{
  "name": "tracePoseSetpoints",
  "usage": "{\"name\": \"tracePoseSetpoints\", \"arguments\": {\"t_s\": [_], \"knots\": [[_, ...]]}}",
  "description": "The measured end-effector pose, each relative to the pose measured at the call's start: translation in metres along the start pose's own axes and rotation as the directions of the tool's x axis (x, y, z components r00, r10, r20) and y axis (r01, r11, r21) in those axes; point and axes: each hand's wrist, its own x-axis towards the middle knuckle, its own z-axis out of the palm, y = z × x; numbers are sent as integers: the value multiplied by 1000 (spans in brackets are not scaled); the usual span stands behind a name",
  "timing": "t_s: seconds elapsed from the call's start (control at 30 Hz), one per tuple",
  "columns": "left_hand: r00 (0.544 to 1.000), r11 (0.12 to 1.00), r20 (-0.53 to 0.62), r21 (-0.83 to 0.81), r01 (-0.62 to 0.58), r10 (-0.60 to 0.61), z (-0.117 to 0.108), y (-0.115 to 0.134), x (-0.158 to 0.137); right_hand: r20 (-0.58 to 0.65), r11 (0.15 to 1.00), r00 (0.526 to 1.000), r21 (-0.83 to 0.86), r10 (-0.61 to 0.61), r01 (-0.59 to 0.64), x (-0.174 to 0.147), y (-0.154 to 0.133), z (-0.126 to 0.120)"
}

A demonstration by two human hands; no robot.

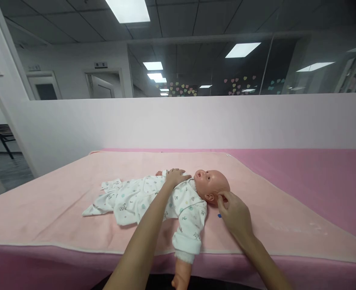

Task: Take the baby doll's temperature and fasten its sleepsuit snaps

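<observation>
A baby doll (212,183) lies on its back, its head toward the right, dressed in a white printed outfit (141,197). My left hand (176,177) rests flat across the doll's upper chest, fingers stretched out. My right hand (235,211) is at the side of the doll's head, just behind the ear (209,197), with thumb and fingers brought together in a pinch. Whatever sits between those fingertips, if anything, I cannot make out. Below the head, beside my right hand, a small blue thing (219,216) lies on the cloth. One doll arm (183,272) hangs over the front edge.
A peach-coloured cloth (75,177) lies under the doll, over a pink padded surface (317,181). Behind it stands a low white wall (196,121) with a window above. A dark-legged table (2,137) stands at the far left, beyond an opening.
</observation>
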Motion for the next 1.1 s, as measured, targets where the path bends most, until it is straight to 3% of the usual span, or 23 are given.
{"name": "tracePoseSetpoints", "arguments": {"t_s": [0.2, 0.33, 0.43, 0.6, 0.87, 1.1], "knots": [[999, 994, 28, 101, 34, -37, 2, 2, 0, 56, 977, 997, -211, 52, -39, -11, 18, 7], [996, 986, 24, 147, 83, -87, -1, 4, 0, 120, 893, 991, -451, 53, 6, -17, 29, 7], [994, 972, 54, 220, 86, -100, -4, 8, 4, 135, 860, 991, -507, 9, 61, -20, 36, 9], [991, 960, 103, 276, 53, -84, -5, 21, 15, 178, 861, 983, -492, -48, 131, -23, 41, 14], [969, 987, 238, 130, -94, 61, -7, 12, 11, 281, 947, 954, -321, 105, -9, -21, 28, 4], [947, 992, 300, 13, -123, 113, -13, 8, 6, 348, 972, 932, -236, 100, -17, -20, 24, 2]]}}
